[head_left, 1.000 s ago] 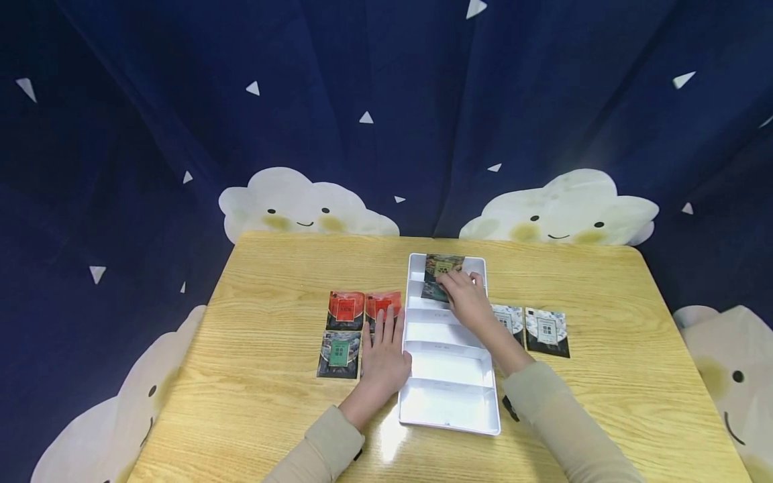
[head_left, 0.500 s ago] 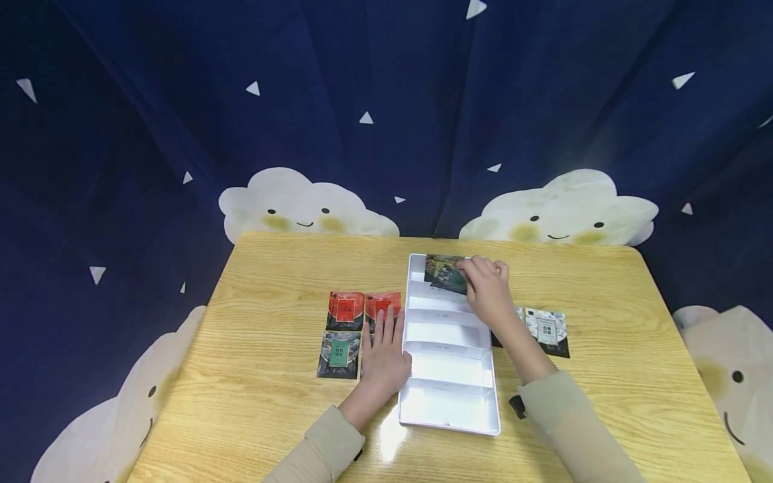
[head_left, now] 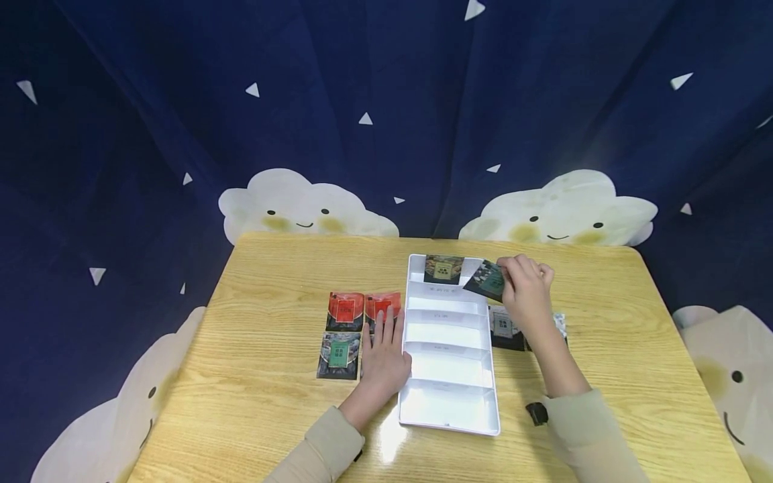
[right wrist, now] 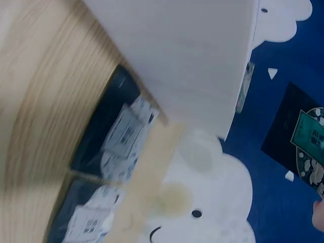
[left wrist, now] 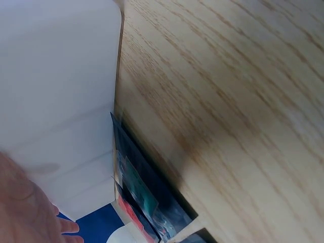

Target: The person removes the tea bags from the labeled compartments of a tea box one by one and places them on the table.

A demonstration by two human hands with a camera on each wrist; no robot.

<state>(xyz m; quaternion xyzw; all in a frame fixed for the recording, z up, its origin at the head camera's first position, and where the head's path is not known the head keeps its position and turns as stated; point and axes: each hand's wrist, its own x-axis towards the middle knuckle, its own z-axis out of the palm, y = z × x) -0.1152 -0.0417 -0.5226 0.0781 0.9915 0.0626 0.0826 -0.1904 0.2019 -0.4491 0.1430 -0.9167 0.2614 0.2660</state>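
My right hand (head_left: pixel 527 288) pinches a dark sachet with a green label (head_left: pixel 488 280) above the far right edge of the white divided tray (head_left: pixel 448 406). In the right wrist view that same green-labelled sachet (right wrist: pixel 309 136) is at the right edge, with only a fingertip showing. My left hand (head_left: pixel 384 355) lies with fingers straight and spread along the tray's left side, over a red sachet (head_left: pixel 383 302) and a mostly covered one below. A yellow-labelled sachet (head_left: pixel 443 270) rests in the tray's farthest compartment.
To the left lie another red sachet (head_left: pixel 345 311) and a green-labelled sachet (head_left: pixel 339 354) on the wooden table (head_left: pixel 260 376). Right of the tray are two white-and-black sachets, one (head_left: pixel 504 327) beside its wall and one (head_left: pixel 561 325) partly behind my right forearm. A dark blue curtain (head_left: pixel 386 154) hangs behind.
My right hand has moved right with the green-labelled sachet, away from the yellow-labelled one, which stays in the far compartment. My left hand has not moved.
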